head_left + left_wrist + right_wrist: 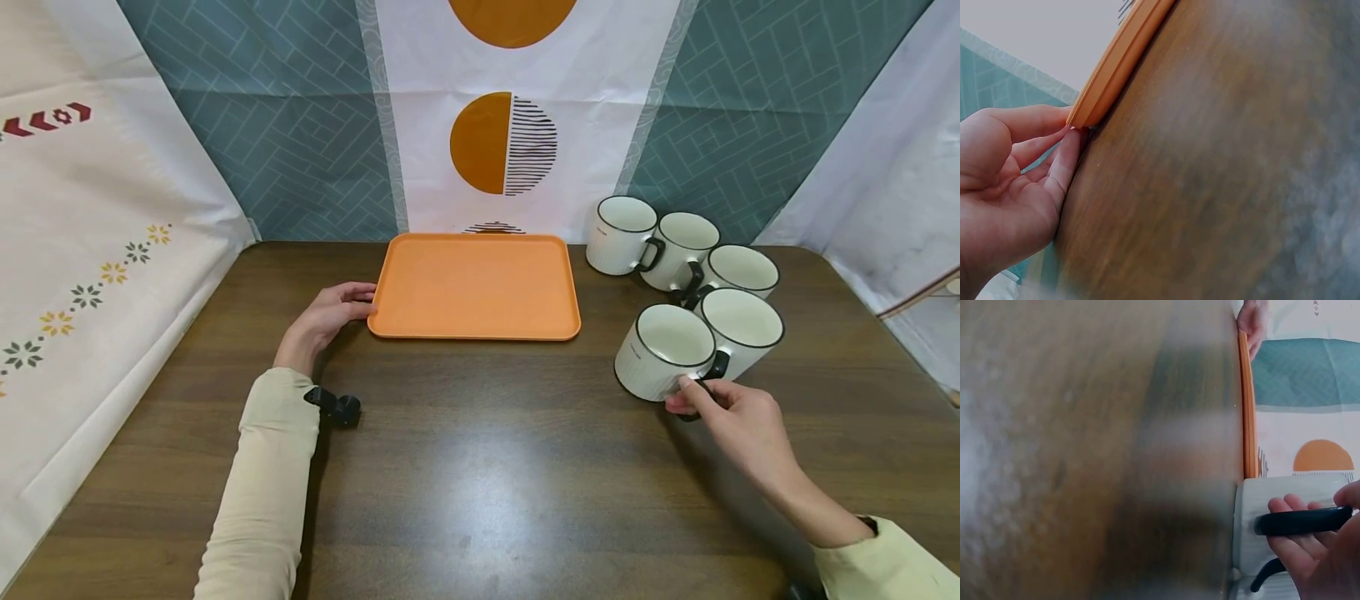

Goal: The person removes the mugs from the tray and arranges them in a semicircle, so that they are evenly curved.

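Observation:
An orange rectangular tray [476,287] lies flat on the table. My left hand [324,321] is at its left edge; the left wrist view shows finger and thumb tips of that hand [1019,169] pinching the tray's rim [1110,75]. To the right, my right hand [738,421] grips the black handle of the nearest white mug [652,362], which stands upright with a black rim. In the right wrist view, the fingers curl beneath the handle [1300,520] with the thumb over its outer end. Another white mug [742,321] stands close behind the held one.
More white mugs, [611,242] among them, cluster at the back right of the brown wooden table [480,467]. Patterned cloths hang behind the table [300,150] and along both sides. A black wrist device [337,408] is on my left sleeve.

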